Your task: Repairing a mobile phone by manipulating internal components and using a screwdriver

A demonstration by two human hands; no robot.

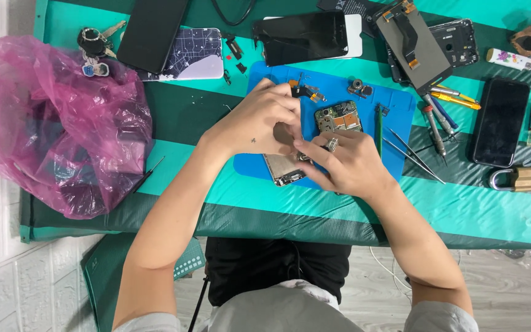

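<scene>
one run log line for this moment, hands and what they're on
left hand: on opened phone, pinching small part | right hand: steadying phone | base: blue mat | nearby: tweezers, screwdrivers

Crinkled glossy pink plastic bag; matt blue rubbery mat; brass-coloured metal padlock; glossy black glass phone.

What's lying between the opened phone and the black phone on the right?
In the head view, between the opened phone and the black phone lie tweezers and several screwdrivers, on the striped cloth.
</scene>
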